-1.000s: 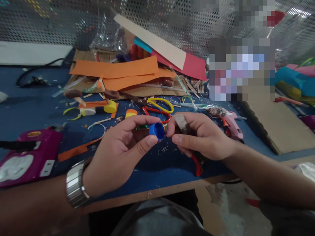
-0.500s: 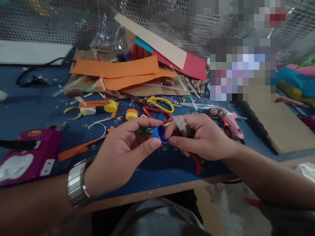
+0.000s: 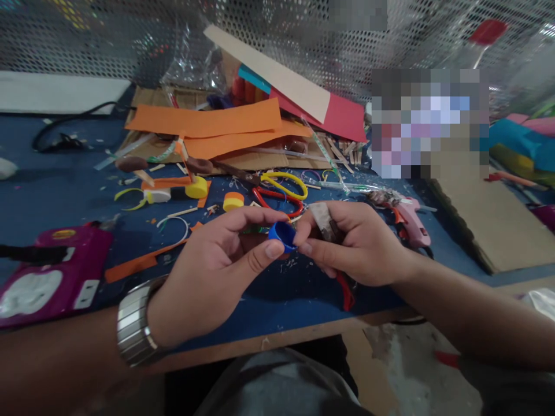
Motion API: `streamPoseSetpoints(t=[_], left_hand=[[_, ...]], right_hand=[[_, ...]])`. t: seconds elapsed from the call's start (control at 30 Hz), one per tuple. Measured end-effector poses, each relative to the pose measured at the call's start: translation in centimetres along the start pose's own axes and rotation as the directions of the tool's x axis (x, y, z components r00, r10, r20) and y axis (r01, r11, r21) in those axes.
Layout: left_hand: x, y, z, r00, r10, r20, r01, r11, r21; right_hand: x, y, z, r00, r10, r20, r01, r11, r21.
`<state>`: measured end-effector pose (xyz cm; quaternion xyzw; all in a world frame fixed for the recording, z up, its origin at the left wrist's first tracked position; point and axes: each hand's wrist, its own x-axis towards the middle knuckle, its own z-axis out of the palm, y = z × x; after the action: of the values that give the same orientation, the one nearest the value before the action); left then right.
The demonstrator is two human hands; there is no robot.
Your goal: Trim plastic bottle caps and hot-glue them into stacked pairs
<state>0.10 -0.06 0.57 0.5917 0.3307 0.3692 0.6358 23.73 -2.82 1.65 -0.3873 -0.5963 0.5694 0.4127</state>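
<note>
Left hand [image 3: 195, 277]: closed, with the blue cap [image 3: 276, 233] pinched between thumb and fingers; the cap is tilted, its open side towards the right hand [image 3: 368, 248]. Right hand: narrow, fingertips at the cap's rim; from where I stand, I cannot tell whether they grip it. A red-ended piece [image 3: 346, 293] shows under the right palm — hold unclear. For good control, keep the left pinch on the outer wall, firm but without squeezing the cap out of round; leave the opening clear and work the rim lightly. The scissors [image 3: 249, 178] lie beyond both hands on the blue table [image 3: 243, 315].
</note>
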Motion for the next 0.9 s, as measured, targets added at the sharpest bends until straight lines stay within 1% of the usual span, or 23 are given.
streamPoseSetpoints(t=[0.13, 0.27, 0.43, 0.6, 0.73, 0.9], left_hand=[[0.03, 0.31, -0.10, 1.000, -0.004, -0.005, 0.004, 0.999, 0.047], [0.14, 0.48, -0.14, 1.000, -0.002, 0.000, 0.002, 0.997, 0.080], [0.16, 0.40, 0.05, 1.000, -0.009, -0.003, 0.010, 0.998, 0.059], [0.04, 0.41, 0.07, 1.000, 0.004, -0.015, -0.003, 0.998, 0.055], [-0.04, 0.60, 0.05, 1.000, -0.011, -0.028, 0.013, 0.998, 0.064], [0.09, 0.58, 0.13, 1.000, -0.012, -0.028, 0.013, 0.999, 0.039]], right_hand=[[-0.12, 0.13, 0.08, 1.000, 0.013, -0.015, -0.012, 0.999, 0.032], [-0.03, 0.36, 0.10, 1.000, 0.015, -0.007, -0.015, 0.999, 0.044], [0.05, 0.41, 0.07, 1.000, 0.019, 0.004, -0.020, 0.997, 0.071], [-0.03, 0.35, 0.06, 0.999, 0.038, 0.003, -0.038, 0.997, 0.064], [0.00, 0.30, 0.07, 0.999, 0.053, 0.008, -0.053, 0.997, 0.049], [-0.08, 0.15, 0.24, 0.998, 0.055, 0.007, -0.056, 0.996, 0.070]])
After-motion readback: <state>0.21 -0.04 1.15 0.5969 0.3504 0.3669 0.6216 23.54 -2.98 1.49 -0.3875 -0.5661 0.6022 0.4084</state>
